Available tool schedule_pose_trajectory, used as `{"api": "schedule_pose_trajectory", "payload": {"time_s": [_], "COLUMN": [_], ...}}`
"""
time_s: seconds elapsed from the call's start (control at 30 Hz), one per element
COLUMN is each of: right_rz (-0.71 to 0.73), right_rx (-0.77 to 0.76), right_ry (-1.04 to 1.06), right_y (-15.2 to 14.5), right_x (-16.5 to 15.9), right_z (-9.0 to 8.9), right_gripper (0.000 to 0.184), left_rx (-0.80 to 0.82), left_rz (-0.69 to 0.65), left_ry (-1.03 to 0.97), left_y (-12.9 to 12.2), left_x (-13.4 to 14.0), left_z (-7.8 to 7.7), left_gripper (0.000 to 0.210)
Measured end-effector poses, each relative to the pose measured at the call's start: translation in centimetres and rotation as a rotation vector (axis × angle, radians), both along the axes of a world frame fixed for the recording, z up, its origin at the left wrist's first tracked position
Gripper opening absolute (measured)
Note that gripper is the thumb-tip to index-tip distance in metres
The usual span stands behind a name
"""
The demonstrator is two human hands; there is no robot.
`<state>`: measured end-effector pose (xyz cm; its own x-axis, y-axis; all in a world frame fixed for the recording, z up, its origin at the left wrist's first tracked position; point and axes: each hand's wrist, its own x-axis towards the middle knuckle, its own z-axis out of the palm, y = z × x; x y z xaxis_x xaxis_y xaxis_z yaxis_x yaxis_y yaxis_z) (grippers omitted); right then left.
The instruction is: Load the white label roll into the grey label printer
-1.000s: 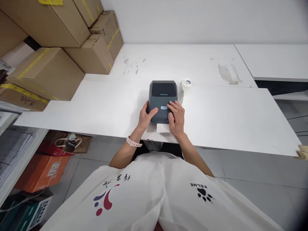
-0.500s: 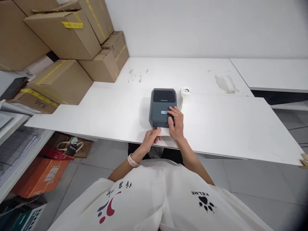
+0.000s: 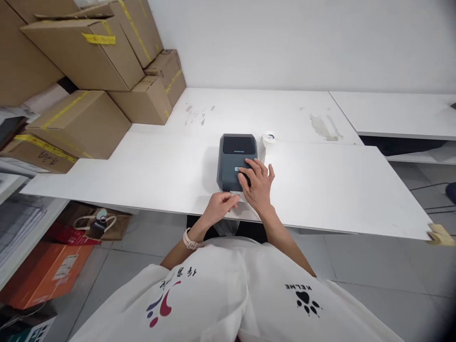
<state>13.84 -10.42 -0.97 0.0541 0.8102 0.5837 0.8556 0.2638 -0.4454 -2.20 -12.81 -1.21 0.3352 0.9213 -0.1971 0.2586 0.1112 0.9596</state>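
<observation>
A dark grey label printer (image 3: 230, 164) stands near the front edge of the white table. White label paper (image 3: 243, 197) sticks out of its front side, partly covered by the hands. My left hand (image 3: 221, 206) pinches this paper between thumb and fingers, just in front of the printer. Over the printer's right front part lies my right hand (image 3: 257, 185), fingers spread, with a fingertip at the small light-coloured button. Behind the printer on the right, a roll of white labels (image 3: 270, 138) rests on the table, its strip running toward the printer.
Cardboard boxes (image 3: 85, 57) with yellow tape are stacked at the table's left end. The white table (image 3: 331, 190) stretches to the right, with a tan clamp-like piece (image 3: 441, 234) at its corner. Below left, an orange box (image 3: 46, 275) sits by a shelf.
My left hand's fingers have shifted right across the front of the printer, along the paper. My right hand's fingers have lifted and spread slightly. The whole view has turned a little to the right.
</observation>
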Motion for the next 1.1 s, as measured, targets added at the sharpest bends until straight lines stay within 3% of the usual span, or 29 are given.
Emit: {"api": "schedule_pose_trajectory", "payload": {"time_s": [0.17, 0.3, 0.37, 0.43, 0.53, 0.67, 0.8, 0.9, 1.0, 1.1], "right_rz": [0.074, 0.15, 0.172, 0.185, 0.197, 0.214, 0.2, 0.128, 0.118, 0.257], "right_rx": [-0.053, -0.096, -0.082, -0.042, 0.048, 0.153, 0.135, 0.191, 0.246, 0.009], "right_ry": [0.064, 0.136, 0.149, 0.157, 0.2, 0.28, 0.283, 0.172, 0.095, -0.002], "right_y": [-1.1, -2.9, -2.9, -2.0, 1.4, 8.2, 14.3, 16.0, 14.9, 12.9], "right_x": [0.6, 1.4, 1.6, 1.7, 1.8, 2.5, 3.6, 4.2, 4.5, 4.0], "right_z": [-1.2, -2.8, -2.5, -1.1, 2.5, 7.3, 10.5, 11.5, 10.9, 9.0], "right_gripper": [0.032, 0.052, 0.059, 0.063, 0.066, 0.065, 0.071, 0.072, 0.058, 0.041], "left_rx": [0.117, 0.144, 0.146, 0.156, 0.162, 0.164, 0.159, 0.169, 0.162, 0.124], "left_rz": [0.246, 0.452, 0.516, 0.545, 0.499, 0.429, 0.372, 0.357, 0.306, 0.308], "left_ry": [-0.173, -0.191, -0.172, -0.145, -0.094, -0.047, 0.051, 0.123, 0.081, -0.083], "left_y": [0.1, 0.7, 1.6, 3.0, 5.7, 9.2, 11.9, 13.1, 13.6, 13.8], "left_x": [-1.3, -3.1, -3.8, -4.0, -3.3, -1.1, 0.8, 1.3, 1.3, 1.2], "left_z": [0.7, -0.1, -0.7, -1.3, -1.8, -1.6, -0.5, 0.0, -0.4, -1.3], "left_gripper": [0.05, 0.045, 0.04, 0.031, 0.022, 0.042, 0.061, 0.079, 0.092, 0.095]}}
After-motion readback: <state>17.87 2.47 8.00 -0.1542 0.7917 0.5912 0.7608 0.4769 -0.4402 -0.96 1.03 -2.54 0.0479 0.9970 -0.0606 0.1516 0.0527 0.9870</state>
